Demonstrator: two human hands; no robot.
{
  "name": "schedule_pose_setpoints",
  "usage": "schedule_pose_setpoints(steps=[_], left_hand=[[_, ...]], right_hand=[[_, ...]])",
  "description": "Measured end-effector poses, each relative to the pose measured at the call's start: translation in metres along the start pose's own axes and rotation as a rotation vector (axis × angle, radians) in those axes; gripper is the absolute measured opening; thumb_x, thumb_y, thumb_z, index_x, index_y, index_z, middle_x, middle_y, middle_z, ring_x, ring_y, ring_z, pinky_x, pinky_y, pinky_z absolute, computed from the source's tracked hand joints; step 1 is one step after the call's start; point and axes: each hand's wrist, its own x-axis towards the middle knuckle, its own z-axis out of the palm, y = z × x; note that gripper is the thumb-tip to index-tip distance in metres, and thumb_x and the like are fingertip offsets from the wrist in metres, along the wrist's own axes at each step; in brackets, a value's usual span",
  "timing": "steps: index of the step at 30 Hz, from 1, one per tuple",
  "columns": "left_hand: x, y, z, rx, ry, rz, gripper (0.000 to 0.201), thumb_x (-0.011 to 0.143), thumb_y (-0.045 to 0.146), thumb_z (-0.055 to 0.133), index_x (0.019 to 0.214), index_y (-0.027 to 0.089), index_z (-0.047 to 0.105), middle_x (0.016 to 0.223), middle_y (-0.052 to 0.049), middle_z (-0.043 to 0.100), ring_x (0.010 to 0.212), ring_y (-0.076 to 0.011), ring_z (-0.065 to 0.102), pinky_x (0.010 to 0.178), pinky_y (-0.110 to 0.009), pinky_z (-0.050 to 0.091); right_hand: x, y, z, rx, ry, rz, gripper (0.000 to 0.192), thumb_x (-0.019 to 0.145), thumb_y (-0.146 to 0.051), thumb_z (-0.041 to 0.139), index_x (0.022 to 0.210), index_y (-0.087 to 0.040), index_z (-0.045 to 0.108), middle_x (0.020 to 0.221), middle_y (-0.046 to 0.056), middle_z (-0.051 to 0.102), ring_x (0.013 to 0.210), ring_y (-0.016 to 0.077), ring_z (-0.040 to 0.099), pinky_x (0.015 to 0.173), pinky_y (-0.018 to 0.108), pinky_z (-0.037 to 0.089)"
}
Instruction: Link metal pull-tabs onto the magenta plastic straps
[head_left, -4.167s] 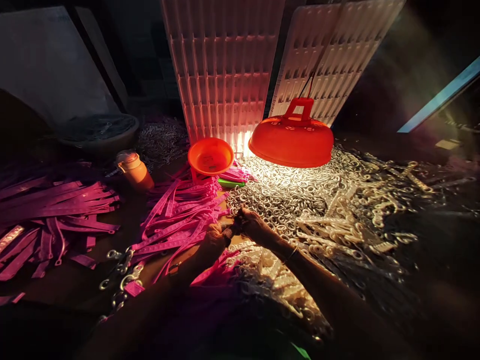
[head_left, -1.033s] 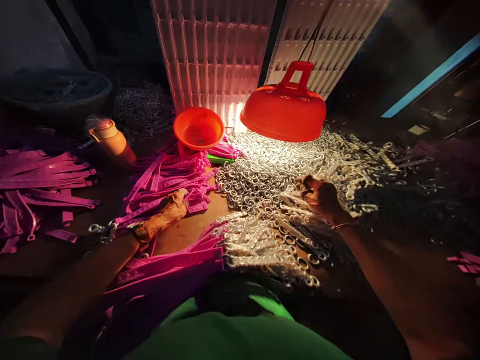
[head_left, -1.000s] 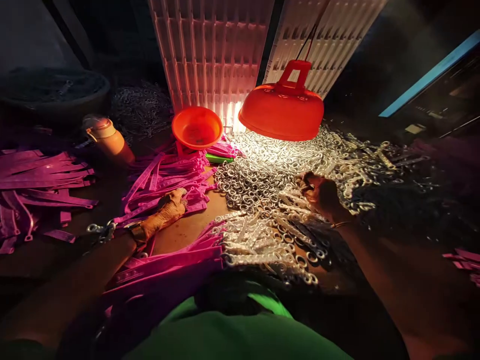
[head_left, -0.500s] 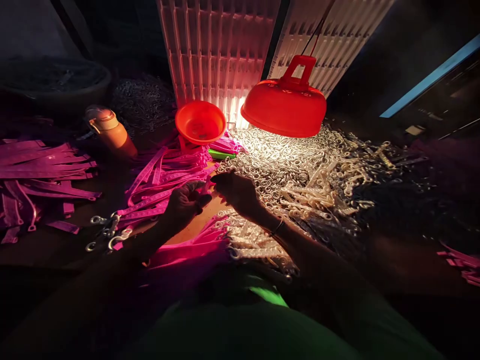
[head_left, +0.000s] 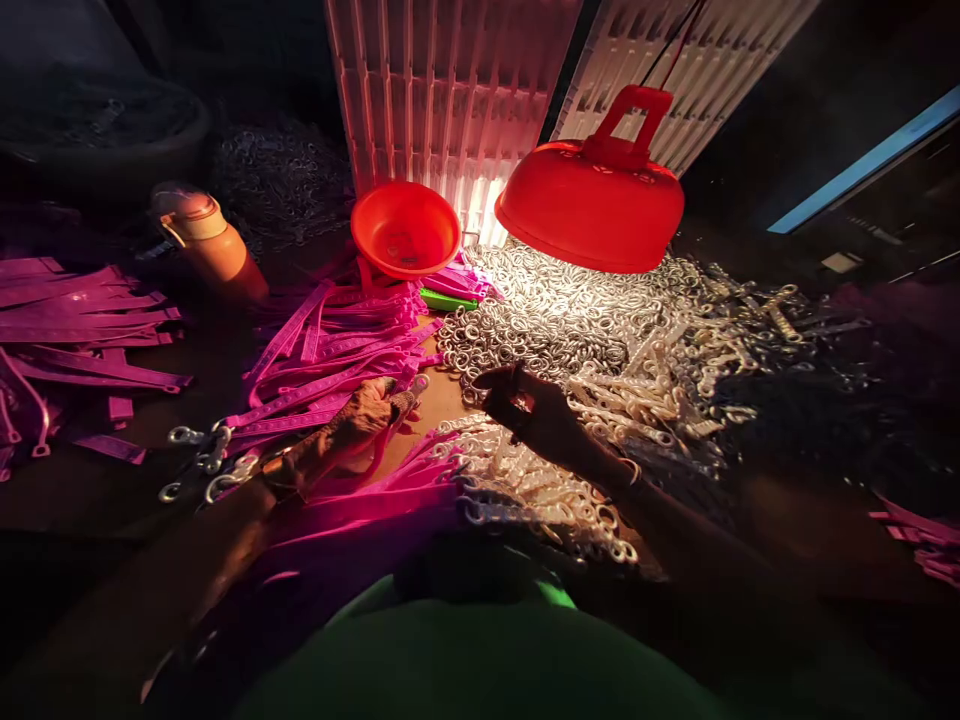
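Half a second ago our two hands met over the bare patch of table; now they have drawn apart, the left hand (head_left: 373, 408) settling back onto the near edge of the pink straps (head_left: 330, 350) and the right hand (head_left: 525, 405) shifting rightward to the near edge of the heap of metal rings (head_left: 555, 320). Our left hand lies closed around a pink strap that trails toward us, and a small ring shows at its fingertips. Our right hand is in shadow with its fingers curled; we think it pinches a ring, but we cannot tell for sure. Just near of it lies the row of finished straps with their ring ends (head_left: 525, 490) fanned out. Far of the hands hangs the red lamp (head_left: 590, 200), with an orange bowl (head_left: 406, 228) to its left, a green object (head_left: 448, 299) beside the bowl, and a bottle (head_left: 206, 240) farther left. White crates (head_left: 450, 90) lean at the far side. We judge this the fetching step of fitting rings to straps: the next move would call for a firm pinch on one ring, bringing it left to the strap's end.
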Motion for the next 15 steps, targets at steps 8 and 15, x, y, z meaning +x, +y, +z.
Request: schedule_pose_setpoints(steps=[8, 15], left_hand=[[0.008, 0.001, -0.003, 0.030, -0.060, 0.069, 0.027, 0.065, 0.036, 0.065, 0.074, 0.013, 0.054, 0.060, 0.000, 0.056, 0.041, -0.0032, 0.035, 0.038, -0.018, 0.024], [0.004, 0.007, -0.009, 0.097, -0.023, 0.075, 0.021, 0.069, 0.031, 0.068, 0.073, 0.013, 0.058, 0.055, 0.001, 0.056, 0.041, -0.0059, 0.042, 0.039, -0.019, 0.030]], right_hand=[[-0.073, -0.024, -0.002, -0.261, -0.168, -0.290, 0.028, 0.081, -0.029, 0.065, 0.105, -0.017, 0.060, 0.092, 0.008, 0.066, 0.085, 0.0178, 0.060, 0.077, 0.033, 0.048], [-0.050, 0.015, -0.008, -0.226, 0.131, -0.046, 0.019, 0.087, -0.031, 0.054, 0.097, -0.016, 0.061, 0.083, 0.006, 0.065, 0.070, 0.0151, 0.060, 0.063, 0.028, 0.050]])
